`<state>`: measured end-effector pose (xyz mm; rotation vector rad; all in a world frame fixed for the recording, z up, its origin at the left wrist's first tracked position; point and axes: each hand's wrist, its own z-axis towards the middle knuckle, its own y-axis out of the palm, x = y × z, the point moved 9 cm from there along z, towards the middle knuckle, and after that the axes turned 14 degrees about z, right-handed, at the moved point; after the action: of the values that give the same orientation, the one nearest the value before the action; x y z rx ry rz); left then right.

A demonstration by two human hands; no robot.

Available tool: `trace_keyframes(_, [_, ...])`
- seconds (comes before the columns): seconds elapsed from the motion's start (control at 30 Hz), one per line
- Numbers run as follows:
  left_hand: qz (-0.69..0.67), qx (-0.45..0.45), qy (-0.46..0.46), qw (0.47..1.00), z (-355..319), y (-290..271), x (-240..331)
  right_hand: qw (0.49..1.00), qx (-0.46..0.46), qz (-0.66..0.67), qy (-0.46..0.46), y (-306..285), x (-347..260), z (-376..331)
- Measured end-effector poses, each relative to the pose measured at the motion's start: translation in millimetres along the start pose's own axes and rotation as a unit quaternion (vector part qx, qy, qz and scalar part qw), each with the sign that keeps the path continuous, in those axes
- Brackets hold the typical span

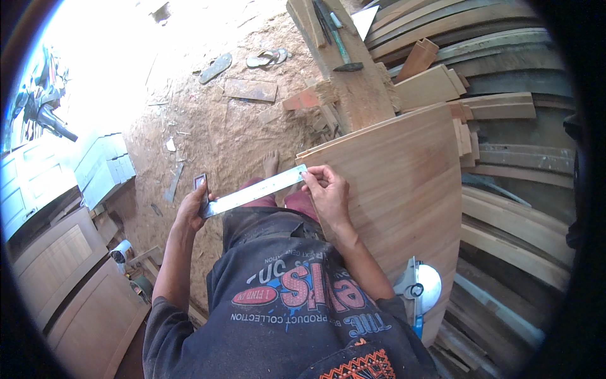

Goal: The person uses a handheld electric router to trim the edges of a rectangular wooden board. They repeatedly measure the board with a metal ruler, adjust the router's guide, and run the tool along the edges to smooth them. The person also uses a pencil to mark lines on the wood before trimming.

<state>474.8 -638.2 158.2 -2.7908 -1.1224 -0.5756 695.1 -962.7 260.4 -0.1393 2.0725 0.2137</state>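
Note:
A metal try square (252, 192) with a dark handle stretches across in front of my body. My left hand (192, 207) grips its dark handle end. My right hand (325, 189) pinches the far end of the steel blade, right at the corner of a large light-brown wood panel (404, 183). The panel lies flat to my right, and its near corner meets the blade tip. My bare foot (271, 163) shows on the sawdust floor just beyond the blade.
A circular saw (416, 287) rests at the panel's near edge. A hammer (341, 47) lies on a plank bench (353, 82). Curved wooden boards (505, 107) are stacked at right. Flip-flops (243, 62) lie on the floor, panelled doors (69, 278) at lower left.

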Motion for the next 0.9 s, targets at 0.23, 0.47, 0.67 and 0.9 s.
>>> trace_keyframes(0.23, [0.017,-0.003,0.007,1.0,-2,5,5,1.0,0.009,0.004,0.006,1,0,1])
trace_keyframes(0.47, [0.139,-0.041,0.081,0.986,-39,26,34,0.958,-0.008,-0.272,-0.09,-12,-29,-42])
trace_keyframes(0.67, [0.312,-0.135,0.137,0.93,-49,142,76,0.878,-0.14,-0.344,-0.301,14,-71,-84])
trace_keyframes(0.9, [0.379,-0.284,0.249,0.845,-59,291,122,0.953,0.116,-0.205,-0.189,-70,-63,-108])
